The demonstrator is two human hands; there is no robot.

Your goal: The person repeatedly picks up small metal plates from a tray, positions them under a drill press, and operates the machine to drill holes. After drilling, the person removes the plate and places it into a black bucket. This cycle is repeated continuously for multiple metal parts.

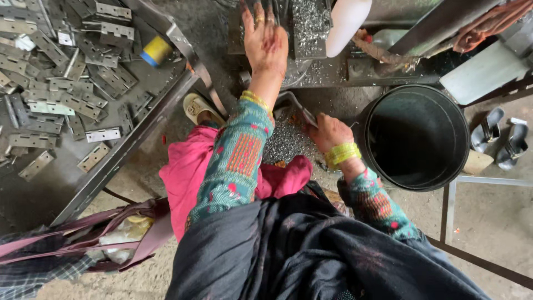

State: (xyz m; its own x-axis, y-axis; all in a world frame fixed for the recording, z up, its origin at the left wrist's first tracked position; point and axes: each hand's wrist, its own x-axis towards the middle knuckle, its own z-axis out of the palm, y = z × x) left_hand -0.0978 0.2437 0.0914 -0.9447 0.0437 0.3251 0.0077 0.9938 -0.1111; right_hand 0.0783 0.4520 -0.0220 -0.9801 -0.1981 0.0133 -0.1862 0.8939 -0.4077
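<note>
My left hand reaches up flat onto the machine bed, fingers spread wide among metal shavings. My right hand sits low beside the black bucket, fingers curled around a bent metal strip. To my left, a tray is heaped with grey hinges, with 1 yellow and blue roll on it. 2 sandals lie past the bucket.
</note>
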